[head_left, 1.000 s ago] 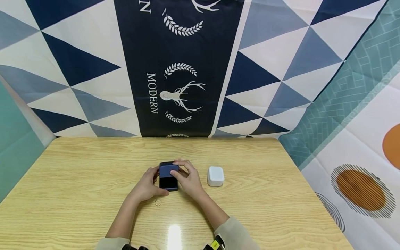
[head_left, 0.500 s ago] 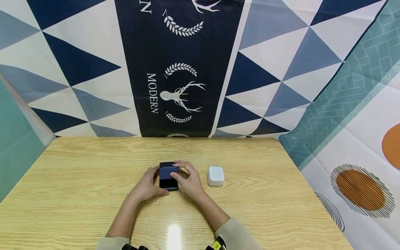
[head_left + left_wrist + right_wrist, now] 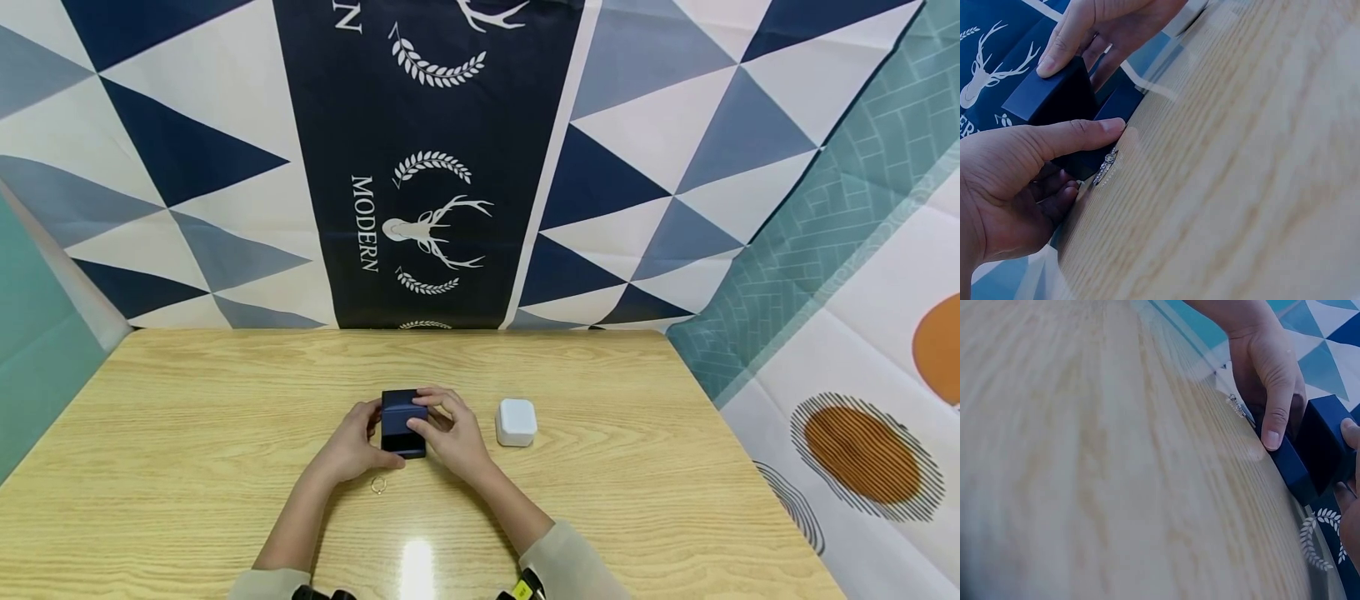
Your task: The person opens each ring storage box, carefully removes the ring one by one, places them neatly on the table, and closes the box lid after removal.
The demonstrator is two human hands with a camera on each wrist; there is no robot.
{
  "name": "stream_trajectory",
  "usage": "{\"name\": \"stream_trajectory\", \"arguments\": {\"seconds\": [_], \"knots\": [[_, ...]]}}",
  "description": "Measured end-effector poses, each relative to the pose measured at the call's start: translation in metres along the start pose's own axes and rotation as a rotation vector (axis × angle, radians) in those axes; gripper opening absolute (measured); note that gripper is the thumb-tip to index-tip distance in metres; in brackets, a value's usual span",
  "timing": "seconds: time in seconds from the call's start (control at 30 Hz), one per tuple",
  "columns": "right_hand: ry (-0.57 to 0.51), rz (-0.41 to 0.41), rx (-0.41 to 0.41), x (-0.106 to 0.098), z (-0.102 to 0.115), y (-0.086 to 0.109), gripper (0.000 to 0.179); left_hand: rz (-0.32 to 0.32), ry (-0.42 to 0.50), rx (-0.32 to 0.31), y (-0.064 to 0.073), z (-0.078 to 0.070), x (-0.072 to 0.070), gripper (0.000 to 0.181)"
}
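Observation:
A navy ring box (image 3: 397, 417) stands on the table between both hands, its lid (image 3: 1035, 100) tilted partly up from the base (image 3: 1291, 469). My left hand (image 3: 356, 446) grips the base, thumb along the near side and fingers curled round the left. On the lid, my right hand (image 3: 453, 433) has its thumb at the near face and fingers over the far side, pinching it. The inside of the box is dark. Just in front of the left thumb lies a thin ring (image 3: 378, 485), gold-toned in the head view; the left wrist view shows its stone-set band (image 3: 1106, 165).
Right of the right hand is a small white rounded box (image 3: 516, 422). The wooden table (image 3: 615, 500) ends at the back against a patterned cloth (image 3: 442, 167) with deer heads and triangles. Black wrist bands (image 3: 322, 593) show at the bottom edge.
The lid has tipped slightly forward and down toward the base, narrowing the dark gap, with the right hand's fingers moving along. The left hand and the ring stay in place.

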State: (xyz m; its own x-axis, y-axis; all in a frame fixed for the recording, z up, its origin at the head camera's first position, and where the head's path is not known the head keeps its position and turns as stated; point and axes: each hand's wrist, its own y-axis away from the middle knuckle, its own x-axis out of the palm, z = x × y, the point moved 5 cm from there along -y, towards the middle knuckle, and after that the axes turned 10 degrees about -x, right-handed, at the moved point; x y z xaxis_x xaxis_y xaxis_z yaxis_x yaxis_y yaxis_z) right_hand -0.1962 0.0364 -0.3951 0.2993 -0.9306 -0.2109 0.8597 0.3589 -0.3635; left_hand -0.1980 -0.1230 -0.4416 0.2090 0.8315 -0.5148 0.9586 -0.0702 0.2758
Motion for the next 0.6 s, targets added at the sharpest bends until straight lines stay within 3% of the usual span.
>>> {"name": "stream_trajectory", "arguments": {"seconds": [0.6], "knots": [[0.028, 0.023, -0.025, -0.0005, 0.0024, 0.0023, 0.026, -0.004, -0.006, 0.010, 0.0016, -0.0011, -0.0017, 0.096]]}}
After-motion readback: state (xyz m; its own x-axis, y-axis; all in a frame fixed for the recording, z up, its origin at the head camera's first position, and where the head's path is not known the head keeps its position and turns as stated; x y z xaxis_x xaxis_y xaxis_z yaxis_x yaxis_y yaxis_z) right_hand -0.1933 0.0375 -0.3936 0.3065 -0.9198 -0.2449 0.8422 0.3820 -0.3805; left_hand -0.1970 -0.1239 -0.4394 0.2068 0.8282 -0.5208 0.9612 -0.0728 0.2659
